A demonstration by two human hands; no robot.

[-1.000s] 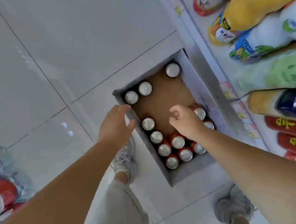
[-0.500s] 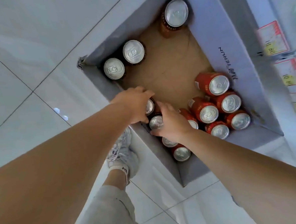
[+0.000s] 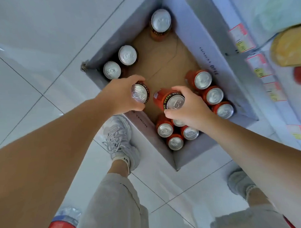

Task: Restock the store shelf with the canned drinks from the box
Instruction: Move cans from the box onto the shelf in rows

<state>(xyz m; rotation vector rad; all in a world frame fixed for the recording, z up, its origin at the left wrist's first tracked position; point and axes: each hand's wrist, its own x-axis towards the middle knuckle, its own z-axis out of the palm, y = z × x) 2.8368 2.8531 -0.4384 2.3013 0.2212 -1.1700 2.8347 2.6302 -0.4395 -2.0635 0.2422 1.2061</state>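
Head view: my left hand (image 3: 120, 96) grips one can (image 3: 139, 96), my right hand (image 3: 192, 111) a second can (image 3: 170, 99), above the box (image 3: 190, 32) (two per trip, I reckon), shelf (image 3: 259, 68) just beyond the right.

Feed: I get a single view, from the head camera.
Position: it sits high over the cardboard box (image 3: 191, 41), above the person's own legs.
Facing: steeply down at the tiled floor (image 3: 27, 50), with the box skewed in frame.
Nearness: close. Both forearms run in from the near edge. The left hand (image 3: 120, 96) grips the left can (image 3: 139, 96) and the right hand (image 3: 190, 109) grips the right can (image 3: 175, 103), mid-frame.
Right edge: store shelf (image 3: 287, 116) front with price labels (image 3: 241, 37).
Near edge: left shoe (image 3: 119, 137), right shoe (image 3: 238, 180).
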